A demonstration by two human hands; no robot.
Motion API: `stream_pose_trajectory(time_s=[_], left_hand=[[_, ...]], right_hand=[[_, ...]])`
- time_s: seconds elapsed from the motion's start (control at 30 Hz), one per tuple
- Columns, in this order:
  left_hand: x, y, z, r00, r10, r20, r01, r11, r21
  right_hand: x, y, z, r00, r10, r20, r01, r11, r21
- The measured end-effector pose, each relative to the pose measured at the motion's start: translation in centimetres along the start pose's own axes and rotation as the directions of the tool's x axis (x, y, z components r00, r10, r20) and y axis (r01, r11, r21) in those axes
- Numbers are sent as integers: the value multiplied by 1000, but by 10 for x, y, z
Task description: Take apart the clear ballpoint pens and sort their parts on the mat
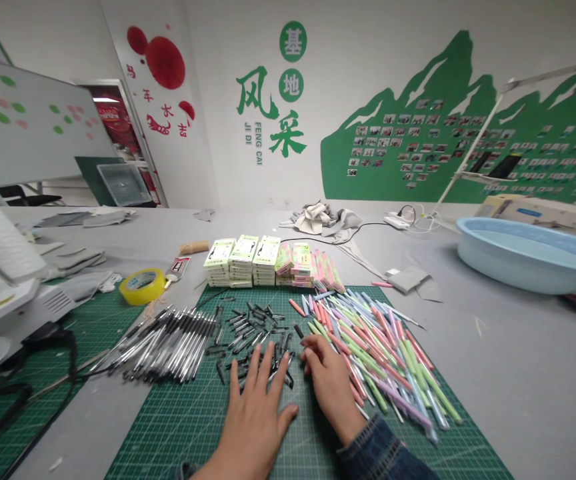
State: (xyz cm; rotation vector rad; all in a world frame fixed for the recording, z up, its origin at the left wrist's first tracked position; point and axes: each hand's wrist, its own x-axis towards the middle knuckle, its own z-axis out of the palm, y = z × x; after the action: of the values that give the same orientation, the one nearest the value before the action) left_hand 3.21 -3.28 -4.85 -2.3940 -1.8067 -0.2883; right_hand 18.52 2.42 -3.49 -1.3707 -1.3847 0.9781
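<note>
My left hand [255, 413] lies spread, palm down, over the near edge of a pile of small black pen caps [254, 327]. Its fingertips touch some of them and hide others. My right hand [331, 383] is closed with curled fingers, between the black pile and a heap of pastel pens [373, 347]. One black pen cap [298, 331] sticks out at its fingertips; the rest of the grip is hidden. To the left lies a stack of clear pens with black parts [173, 343]. Everything rests on a green cutting mat [193, 433].
Stacked small white-green boxes [241, 260] and pink packets [301, 260] line the mat's far edge. Yellow tape [142, 287] lies at left near a sewing machine [8, 327]. A blue basin [533, 260] stands right; grey cloth [323, 220] lies behind.
</note>
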Motion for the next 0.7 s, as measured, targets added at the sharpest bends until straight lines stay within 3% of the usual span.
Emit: stream_pose_trajectory(time_s=[0.17,0.5,0.7], left_hand=[[-9,11,2,989,142,40,-141,989,-32],[-13,18,3,977,212,-18,-212,976,-53],[-21,22,6,929,370,-6,-367,921,-129]], right_hand=[[0,3,0,999,29,14,-30,998,62],[2,0,1,983,126,134,-170,901,399],[6,1,-6,991,116,71,-135,911,391]])
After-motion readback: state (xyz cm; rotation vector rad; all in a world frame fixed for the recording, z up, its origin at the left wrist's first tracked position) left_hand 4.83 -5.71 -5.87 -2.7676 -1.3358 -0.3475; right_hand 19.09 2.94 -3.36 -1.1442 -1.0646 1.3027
